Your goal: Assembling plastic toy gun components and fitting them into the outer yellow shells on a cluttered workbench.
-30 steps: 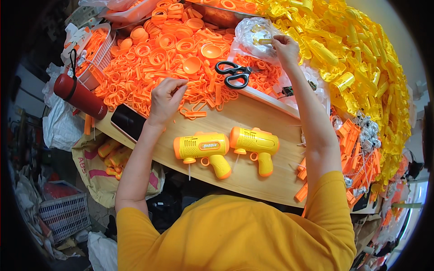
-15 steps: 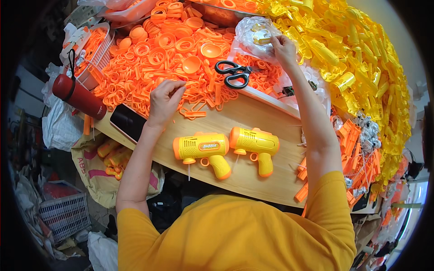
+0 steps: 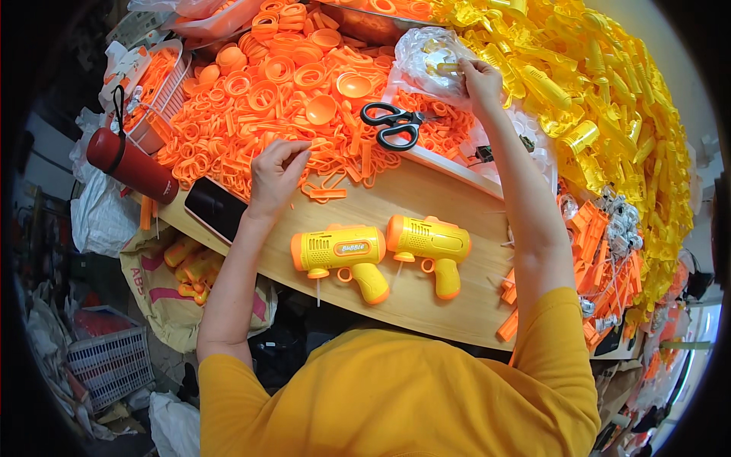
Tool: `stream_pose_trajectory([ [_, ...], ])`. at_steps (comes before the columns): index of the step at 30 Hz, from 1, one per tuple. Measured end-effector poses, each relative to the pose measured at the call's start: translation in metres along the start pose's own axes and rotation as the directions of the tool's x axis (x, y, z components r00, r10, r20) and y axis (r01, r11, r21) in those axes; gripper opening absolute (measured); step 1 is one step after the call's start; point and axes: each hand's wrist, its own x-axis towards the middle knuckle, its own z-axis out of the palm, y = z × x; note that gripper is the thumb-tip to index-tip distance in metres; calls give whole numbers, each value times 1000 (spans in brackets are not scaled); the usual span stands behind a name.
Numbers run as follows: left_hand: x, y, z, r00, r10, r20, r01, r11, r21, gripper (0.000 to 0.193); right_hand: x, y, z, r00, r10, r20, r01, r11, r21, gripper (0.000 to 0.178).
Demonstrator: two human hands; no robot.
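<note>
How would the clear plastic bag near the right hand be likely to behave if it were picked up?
The clear plastic bag would probably be floppy, since its film looks thin and crumpled. It may sag or spill, as it seems open near the right hand.

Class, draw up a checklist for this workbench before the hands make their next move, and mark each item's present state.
1. Two yellow toy guns lying flat on the table, clear of both hands: ok.
2. Right hand at the clear plastic bag: ok.
3. Right hand firmly gripping the small yellowish piece at its fingertips: cannot tell.
4. Left hand empty: cannot tell; its curled fingers hide the palm.
5. Black-handled scissors apart from both hands: ok.
6. Orange parts neatly sorted: not ok; mixed shapes lie heaped together.
</note>
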Motion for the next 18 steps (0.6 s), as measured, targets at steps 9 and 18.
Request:
stream_pose_trajectory([
  [9,-1,-1,0,1000,-16,13,16,1000,21,12,-12,-17,2,977,205,54,-212,946,245,17],
  [18,-1,-4,2,999,-48,-7,48,999,-12,12,-14,-19,1,980,184,76,-199,930,310,15],
])
